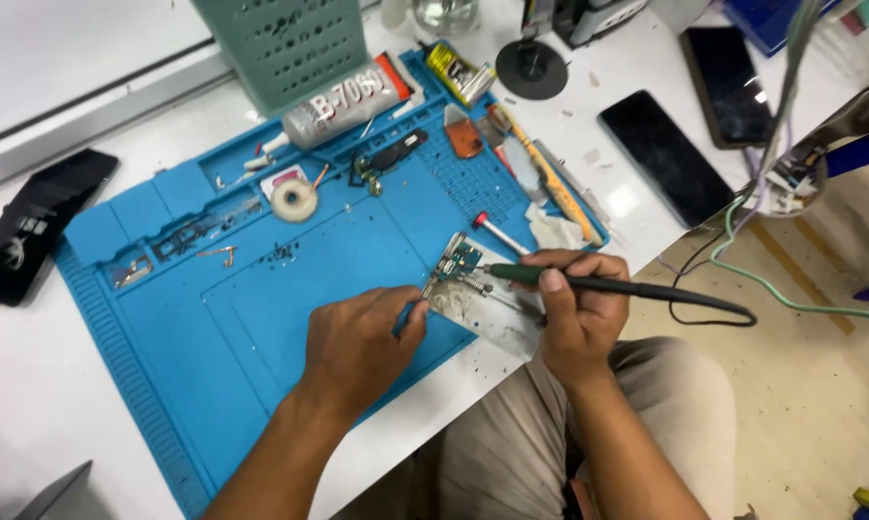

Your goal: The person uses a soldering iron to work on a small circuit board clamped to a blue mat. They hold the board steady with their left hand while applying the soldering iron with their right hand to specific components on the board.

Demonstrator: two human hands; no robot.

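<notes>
Green soldering iron gripped by right hand; left hand pins small circuit board

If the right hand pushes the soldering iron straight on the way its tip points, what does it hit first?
The right hand aims the soldering iron leftward; its tip looks already at the small circuit board on the blue mat. Depth is unclear, so contact isn't certain.

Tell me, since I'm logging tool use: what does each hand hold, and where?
The right hand grips a soldering iron around its handle. The left hand pinches tweezers at their rear end.
</notes>
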